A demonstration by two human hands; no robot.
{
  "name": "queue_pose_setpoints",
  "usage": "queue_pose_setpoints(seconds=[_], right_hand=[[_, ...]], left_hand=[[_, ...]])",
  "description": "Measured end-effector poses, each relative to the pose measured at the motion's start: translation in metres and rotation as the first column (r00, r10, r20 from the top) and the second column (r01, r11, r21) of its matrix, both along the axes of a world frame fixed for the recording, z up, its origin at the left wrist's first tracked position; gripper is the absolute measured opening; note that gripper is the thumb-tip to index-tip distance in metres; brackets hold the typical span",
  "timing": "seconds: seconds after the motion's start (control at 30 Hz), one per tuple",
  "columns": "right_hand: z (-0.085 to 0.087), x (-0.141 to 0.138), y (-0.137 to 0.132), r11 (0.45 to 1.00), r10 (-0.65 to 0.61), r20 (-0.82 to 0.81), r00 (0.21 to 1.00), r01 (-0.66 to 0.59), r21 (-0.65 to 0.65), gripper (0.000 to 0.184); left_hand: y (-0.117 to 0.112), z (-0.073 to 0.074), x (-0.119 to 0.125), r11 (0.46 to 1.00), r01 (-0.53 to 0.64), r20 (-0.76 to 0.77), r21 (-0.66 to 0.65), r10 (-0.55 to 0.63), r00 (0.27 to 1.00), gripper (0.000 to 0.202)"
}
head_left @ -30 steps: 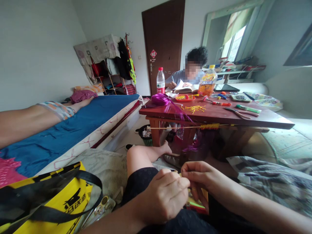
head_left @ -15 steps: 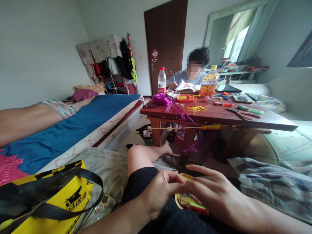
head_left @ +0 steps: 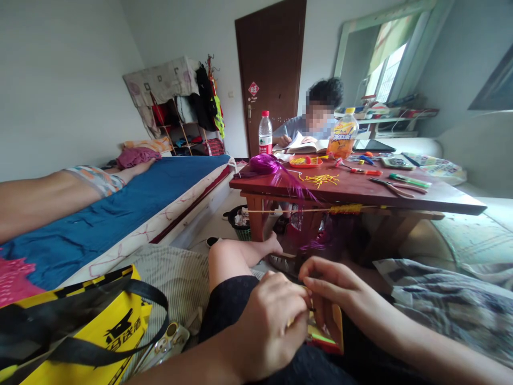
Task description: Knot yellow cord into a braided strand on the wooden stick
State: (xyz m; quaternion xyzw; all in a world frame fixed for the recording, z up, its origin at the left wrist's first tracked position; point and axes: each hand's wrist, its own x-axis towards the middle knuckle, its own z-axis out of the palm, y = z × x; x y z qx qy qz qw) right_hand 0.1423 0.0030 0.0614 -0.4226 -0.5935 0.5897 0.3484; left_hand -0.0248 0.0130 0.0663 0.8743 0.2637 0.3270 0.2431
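Note:
My left hand (head_left: 274, 318) is closed, thumb and fingers pinched together, just above my lap. Against it, my right hand (head_left: 339, 286) has its thumb and forefinger pressed together at the left fingertips. Something small and dark seems to show between the two hands, too small to name. Below them on my lap rests a yellow-rimmed container (head_left: 340, 339), partly hidden by the hands, with green, red and yellowish bits inside.
A dark red table (head_left: 360, 187) ahead carries purple tinsel strands (head_left: 266, 166), yellow sticks (head_left: 323, 180), pliers (head_left: 395, 187) and two bottles. Behind it a person (head_left: 320, 101) writes. A yellow bag (head_left: 120, 342) stands at left. Someone lies on the bed (head_left: 180, 182).
My left hand has turned over, knuckles now up, and covers part of the container. The right hand's spread fingers have curled into a pinch.

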Motion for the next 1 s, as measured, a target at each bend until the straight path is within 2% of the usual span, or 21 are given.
queue_pose_setpoints(seconds=[0.03, 0.07, 0.1, 0.13, 0.17, 0.2, 0.23, 0.27, 0.3, 0.33, 0.37, 0.4, 0.43, 0.47, 0.5, 0.53, 0.57, 0.63, 0.7, 0.87, 1.0], right_hand=[[0.004, 0.003, -0.003, 0.964, -0.005, 0.141, 0.99, -0.033, 0.262, 0.013], [0.007, 0.007, -0.005, 0.833, -0.03, 0.295, 0.955, -0.14, 0.536, 0.013], [0.01, 0.01, -0.007, 0.612, -0.09, 0.432, 0.897, -0.292, 0.735, 0.019], [0.011, 0.013, -0.009, 0.365, -0.175, 0.524, 0.834, -0.439, 0.821, 0.024], [0.012, 0.015, -0.011, 0.163, -0.261, 0.564, 0.784, -0.54, 0.826, 0.025], [0.012, 0.017, -0.012, 0.044, -0.326, 0.569, 0.755, -0.589, 0.807, 0.025], [0.01, 0.017, -0.013, 0.008, -0.356, 0.564, 0.745, -0.601, 0.799, 0.025], [0.008, 0.017, -0.013, 0.03, -0.352, 0.551, 0.756, -0.58, 0.814, 0.027], [0.005, 0.015, -0.013, 0.095, -0.325, 0.527, 0.785, -0.527, 0.844, 0.029], [0.002, 0.013, -0.012, 0.211, -0.291, 0.5, 0.816, -0.455, 0.865, 0.031], [-0.002, 0.01, -0.011, 0.38, -0.254, 0.475, 0.842, -0.365, 0.85, 0.032], [-0.005, 0.007, -0.01, 0.582, -0.209, 0.444, 0.871, -0.254, 0.772, 0.031], [-0.008, 0.004, -0.008, 0.775, -0.156, 0.394, 0.906, -0.135, 0.617, 0.03], [-0.01, 0.001, -0.007, 0.914, -0.099, 0.318, 0.943, -0.041, 0.404, 0.03], [-0.012, -0.002, -0.005, 0.983, -0.05, 0.217, 0.975, 0.01, 0.183, 0.03], [-0.013, -0.004, -0.004, 1.0, -0.017, 0.104, 0.994, 0.017, -0.003, 0.032], [-0.014, -0.005, -0.002, 0.992, -0.002, -0.002, 1.0, 0.001, -0.123, 0.034], [-0.014, -0.007, 0.0, 0.973, 0.007, -0.126, 0.992, -0.036, -0.228, 0.04], [-0.014, -0.007, 0.001, 0.958, 0.008, -0.169, 0.986, -0.056, -0.28, 0.041], [-0.014, -0.006, 0.001, 0.932, 0.012, -0.232, 0.973, -0.095, -0.351, 0.035], [-0.012, -0.002, 0.004, 0.966, -0.004, -0.201, 0.98, -0.048, -0.254, 0.024]], left_hand=[[0.001, 0.001, 0.003, 0.944, -0.026, 0.072, -0.328, 0.052, 0.996, 0.012], [0.002, 0.001, 0.006, 0.782, -0.01, 0.138, -0.623, 0.122, 0.983, 0.009], [0.004, 0.0, 0.008, 0.565, 0.045, 0.184, -0.824, 0.191, 0.964, 0.008], [0.005, -0.002, 0.01, 0.361, 0.12, 0.218, -0.925, 0.246, 0.944, 0.008], [0.006, -0.004, 0.011, 0.215, 0.19, 0.248, -0.958, 0.287, 0.925, 0.01], [0.007, -0.006, 0.012, 0.132, 0.242, 0.272, -0.961, 0.312, 0.91, 0.011], [0.007, -0.008, 0.013, 0.097, 0.274, 0.291, -0.957, 0.323, 0.901, 0.011], [0.006, -0.009, 0.013, 0.098, 0.292, 0.308, -0.951, 0.316, 0.897, 0.011], [0.005, -0.01, 0.013, 0.139, 0.297, 0.326, -0.945, 0.298, 0.897, 0.011], [0.003, -0.01, 0.013, 0.231, 0.282, 0.34, -0.931, 0.271, 0.9, 0.011], [0.0, -0.01, 0.013, 0.369, 0.237, 0.338, -0.899, 0.237, 0.911, 0.01], [-0.002, -0.01, 0.012, 0.539, 0.162, 0.314, -0.827, 0.202, 0.928, 0.008], [-0.005, -0.011, 0.011, 0.714, 0.071, 0.278, -0.697, 0.178, 0.944, 0.007], [-0.007, -0.012, 0.01, 0.858, -0.019, 0.239, -0.513, 0.164, 0.957, 0.008], [-0.009, -0.014, 0.008, 0.95, -0.088, 0.204, -0.3, 0.154, 0.967, 0.012], [-0.01, -0.016, 0.006, 0.988, -0.124, 0.169, -0.093, 0.139, 0.976, 0.014], [-0.01, -0.018, 0.003, 0.988, -0.129, 0.13, 0.089, 0.117, 0.985, 0.016], [-0.009, -0.019, -0.001, 0.933, -0.068, 0.033, 0.352, 0.06, 0.998, 0.015], [-0.007, -0.017, -0.005, 0.87, 0.036, -0.067, 0.492, -0.003, 0.998, 0.013], [-0.003, -0.007, -0.008, 0.789, 0.14, -0.156, 0.598, -0.057, 0.986, 0.014], [0.0, -0.011, -0.007, 0.836, 0.091, -0.165, 0.541, -0.001, 0.986, 0.014]])
